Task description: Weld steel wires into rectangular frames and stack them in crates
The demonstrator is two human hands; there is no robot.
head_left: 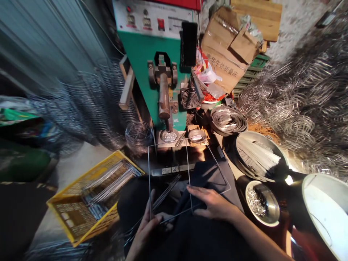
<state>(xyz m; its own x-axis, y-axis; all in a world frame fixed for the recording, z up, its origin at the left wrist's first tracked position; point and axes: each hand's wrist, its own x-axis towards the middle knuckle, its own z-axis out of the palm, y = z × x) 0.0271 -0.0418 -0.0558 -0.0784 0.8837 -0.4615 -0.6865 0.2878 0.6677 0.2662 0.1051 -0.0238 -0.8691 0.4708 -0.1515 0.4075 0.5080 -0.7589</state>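
A rectangular metal wire frame (pixel 149 170) is held over my lap, tilted up toward the machine. My left hand (pixel 149 222) grips its near left corner, with the thumb and fingers around the wire. A straight metal rod (pixel 188 163) crosses the middle of the frame. My right hand (pixel 212 203) grasps this rod near its lower end, fingers above and thumb lower down by the near side wire. More loose metal rods (pixel 167 192) lie across my lap behind the left hand. The undersides of both hands are hidden.
Ahead stands a green spot-welding machine (pixel 141 65) with its arm above a dish of small metal bits (pixel 170 137). A yellow crate (pixel 67 195) with rods is at left. At right are a basin of flat strips (pixel 282 152), a bowl of small parts (pixel 276 206) and wire coils (pixel 285 94).
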